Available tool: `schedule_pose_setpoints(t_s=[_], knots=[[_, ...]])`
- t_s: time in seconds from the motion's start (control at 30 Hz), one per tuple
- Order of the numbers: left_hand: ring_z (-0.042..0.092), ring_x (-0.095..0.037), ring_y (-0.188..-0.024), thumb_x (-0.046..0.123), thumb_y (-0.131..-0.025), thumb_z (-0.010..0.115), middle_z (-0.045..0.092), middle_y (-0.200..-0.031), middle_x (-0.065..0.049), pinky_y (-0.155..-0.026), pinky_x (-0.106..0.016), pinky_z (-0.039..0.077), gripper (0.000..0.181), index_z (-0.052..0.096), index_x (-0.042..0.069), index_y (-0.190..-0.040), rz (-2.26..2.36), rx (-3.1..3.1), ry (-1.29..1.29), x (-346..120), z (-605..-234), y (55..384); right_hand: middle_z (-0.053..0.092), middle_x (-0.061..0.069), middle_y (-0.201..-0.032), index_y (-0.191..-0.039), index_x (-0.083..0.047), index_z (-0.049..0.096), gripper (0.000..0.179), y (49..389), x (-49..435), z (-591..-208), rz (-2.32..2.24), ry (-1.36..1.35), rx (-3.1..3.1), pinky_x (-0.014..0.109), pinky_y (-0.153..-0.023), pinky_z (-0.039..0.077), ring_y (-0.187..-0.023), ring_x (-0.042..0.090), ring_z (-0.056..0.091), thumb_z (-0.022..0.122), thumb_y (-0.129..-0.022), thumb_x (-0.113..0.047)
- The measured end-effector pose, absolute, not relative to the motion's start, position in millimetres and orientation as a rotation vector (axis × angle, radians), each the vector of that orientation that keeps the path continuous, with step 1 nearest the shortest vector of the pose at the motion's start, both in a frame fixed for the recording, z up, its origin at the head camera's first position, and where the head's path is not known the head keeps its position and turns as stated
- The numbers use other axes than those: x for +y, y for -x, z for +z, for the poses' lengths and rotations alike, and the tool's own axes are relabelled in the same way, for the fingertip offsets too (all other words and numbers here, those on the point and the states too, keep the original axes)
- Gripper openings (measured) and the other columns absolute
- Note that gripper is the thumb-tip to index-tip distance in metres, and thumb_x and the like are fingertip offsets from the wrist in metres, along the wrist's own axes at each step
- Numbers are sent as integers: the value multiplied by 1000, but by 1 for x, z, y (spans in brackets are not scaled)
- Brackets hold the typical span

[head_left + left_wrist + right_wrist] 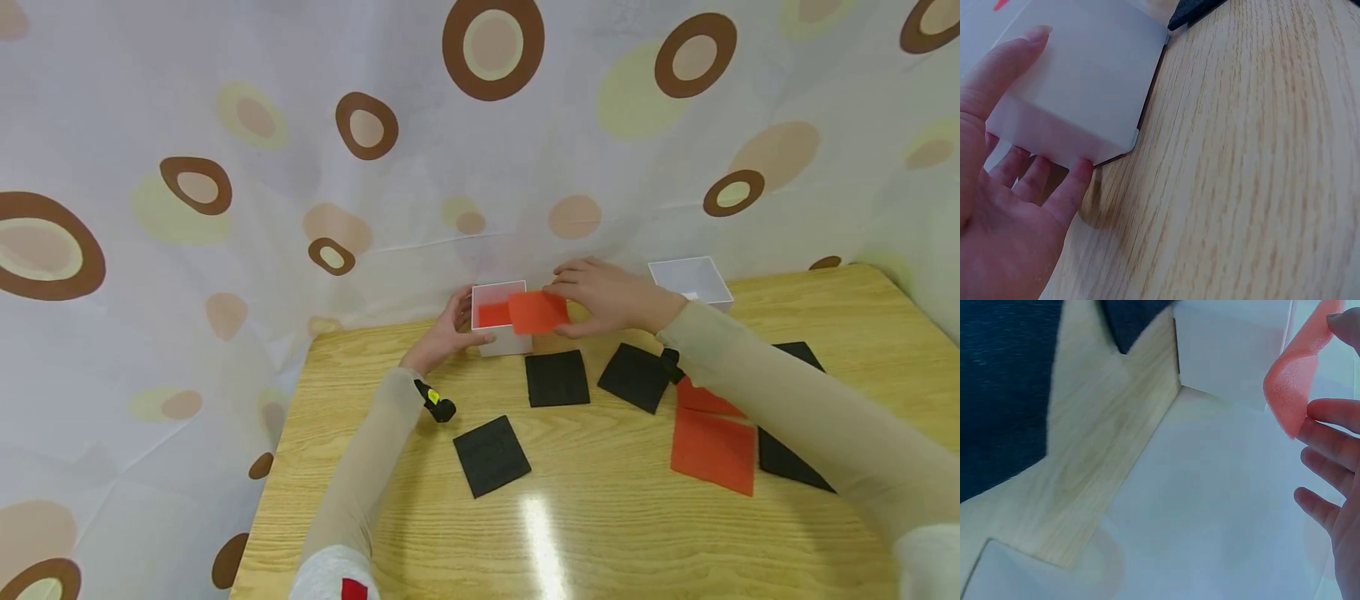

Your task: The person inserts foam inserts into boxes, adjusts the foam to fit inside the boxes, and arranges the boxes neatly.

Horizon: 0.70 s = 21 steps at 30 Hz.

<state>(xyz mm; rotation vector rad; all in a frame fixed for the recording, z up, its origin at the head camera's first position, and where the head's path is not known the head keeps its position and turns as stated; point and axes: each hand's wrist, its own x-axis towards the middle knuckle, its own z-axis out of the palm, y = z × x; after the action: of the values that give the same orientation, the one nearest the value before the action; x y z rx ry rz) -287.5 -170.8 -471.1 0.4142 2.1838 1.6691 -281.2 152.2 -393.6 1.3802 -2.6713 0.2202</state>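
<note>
1. Risk, my read: thin red felt-like square [536, 312] snags on right rim of white lidless box [513, 342] if its bent end folds under; box slides if poorly braced.
2. Square's at that rim, free edge pointing left; no clear long axis.
3. Right hand [609, 297]: thumb-and-finger pinch on square's right part, other fingers loose.
4. Left hand [447, 332]: half-curled round box, thumb on near wall, fingers left.

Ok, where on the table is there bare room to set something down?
The table between the leftmost black square and the loose red squares is bare. So is its back right corner, beside the right box. It's crowded under the right sleeve, and at the left box between left hand and right hand.
</note>
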Motion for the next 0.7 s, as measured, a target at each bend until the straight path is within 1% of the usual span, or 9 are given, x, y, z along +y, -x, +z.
schedule_pose_setpoints(t_s=[0.17, 0.33, 0.57, 0.7], knots=[[25, -26, -156, 13, -93, 80, 26, -169, -3, -126, -46, 26, 101, 13, 23, -167, 1681, 2180, -426, -171, -474, 290, 67, 18, -134, -135, -3, 67, 63, 290, 140, -388, 219, -1359, -2685, 58, -115, 38, -132, 41, 53, 71, -92, -48], [27, -27, -156, 12, -92, 81, 27, -169, -4, -126, -46, 26, 101, 13, 23, -167, 1689, 2176, -424, -171, -475, 292, 68, 18, -133, -133, -2, 68, 63, 297, 128, -384, 201, -1360, -2660, 57, -114, 41, -130, 41, 55, 73, -91, -48], [22, -26, -158, 15, -92, 82, 22, -171, -3, -127, -43, 23, 105, 10, 22, -168, 1671, 2179, -408, -171, -474, 292, 69, 18, -130, -132, -1, 68, 61, 303, 113, -378, 181, -1361, -2676, 55, -114, 41, -127, 40, 56, 71, -92, -47], [21, -25, -158, 16, -91, 83, 22, -171, -2, -127, -42, 22, 106, 10, 23, -168, 1666, 2184, -409, -171, -475, 293, 69, 17, -129, -133, -1, 68, 61, 306, 105, -377, 159, -1360, -2686, 53, -114, 41, -126, 38, 56, 69, -93, -48]])
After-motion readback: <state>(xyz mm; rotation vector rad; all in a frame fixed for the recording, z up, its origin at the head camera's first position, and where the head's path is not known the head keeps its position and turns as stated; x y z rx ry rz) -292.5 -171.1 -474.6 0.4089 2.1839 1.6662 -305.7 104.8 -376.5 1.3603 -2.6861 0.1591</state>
